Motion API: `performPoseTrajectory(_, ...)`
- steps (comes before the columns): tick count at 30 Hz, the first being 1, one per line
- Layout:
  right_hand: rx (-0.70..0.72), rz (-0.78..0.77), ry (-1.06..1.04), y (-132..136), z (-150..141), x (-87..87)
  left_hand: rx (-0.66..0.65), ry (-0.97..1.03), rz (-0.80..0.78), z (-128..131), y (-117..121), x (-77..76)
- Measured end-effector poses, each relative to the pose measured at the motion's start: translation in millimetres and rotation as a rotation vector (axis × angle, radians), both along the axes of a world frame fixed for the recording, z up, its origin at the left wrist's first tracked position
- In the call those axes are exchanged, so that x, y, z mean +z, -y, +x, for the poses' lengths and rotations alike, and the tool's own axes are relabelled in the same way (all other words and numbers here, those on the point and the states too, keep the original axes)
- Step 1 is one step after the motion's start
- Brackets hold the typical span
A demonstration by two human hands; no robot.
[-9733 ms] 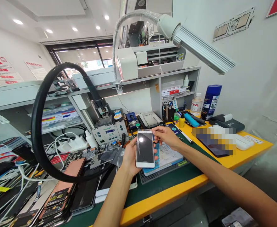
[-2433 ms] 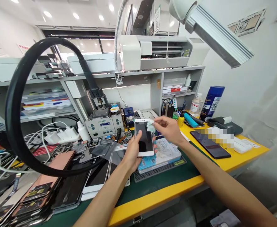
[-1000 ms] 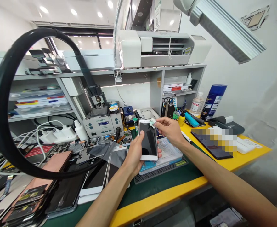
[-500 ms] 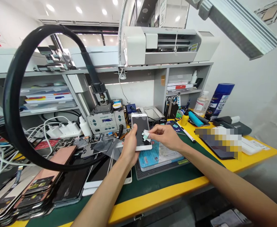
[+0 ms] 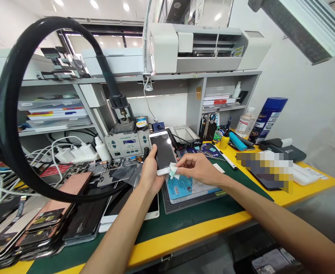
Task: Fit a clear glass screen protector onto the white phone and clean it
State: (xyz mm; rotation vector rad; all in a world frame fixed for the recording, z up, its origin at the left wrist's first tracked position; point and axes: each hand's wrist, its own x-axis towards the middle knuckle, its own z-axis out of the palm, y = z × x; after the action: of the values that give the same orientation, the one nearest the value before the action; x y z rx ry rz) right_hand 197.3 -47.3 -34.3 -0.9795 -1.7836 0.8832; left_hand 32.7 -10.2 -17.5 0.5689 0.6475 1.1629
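Observation:
A white-framed smartphone point(image 5: 163, 148) with a dark screen is tilted up in my left hand point(image 5: 150, 167), the thumb along its left edge. My right hand point(image 5: 194, 167) pinches a small crumpled white and pale green wipe point(image 5: 173, 170) at the phone's lower right corner. Whether the wipe presses on the glass there I cannot tell. Below the hands lies a light blue packet point(image 5: 180, 187) on a dark grey perforated mat point(image 5: 181, 205).
Stacked phones and phone parts point(image 5: 50, 213) cover the left side. A hot-air station point(image 5: 127, 142) stands behind, with a thick black hose point(image 5: 4, 110) looping at left. A marker point(image 5: 228, 161), a yellow bottle point(image 5: 224, 140) and a blue spray can point(image 5: 267, 120) are at right.
The phone has tilted and shifted a little left and up in my left hand. The wipe has moved from over the screen down to the phone's lower right corner.

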Motion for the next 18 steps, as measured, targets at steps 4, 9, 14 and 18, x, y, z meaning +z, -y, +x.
performPoseTrajectory(4, -0.019, 0.017, -0.029, 2.2, -1.7, 0.9, -0.068, 0.062, 0.004, -1.7, 3.1, 5.0)
performPoseTrajectory(9, -0.093, 0.187, 0.093, 3.1, -0.8, -0.3, -0.131, 0.124, -0.001, -6.6, 2.5, 5.8)
performPoseTrajectory(14, -0.097, 0.447, 0.203, 4.8, -2.0, 1.3, -0.146, 0.168, -0.041, -9.5, 2.2, 8.7)
performPoseTrajectory(18, -0.07, 0.546, 0.225, 7.7, -8.6, 0.0, -0.118, 0.139, -0.065, -6.4, 5.3, 8.5)
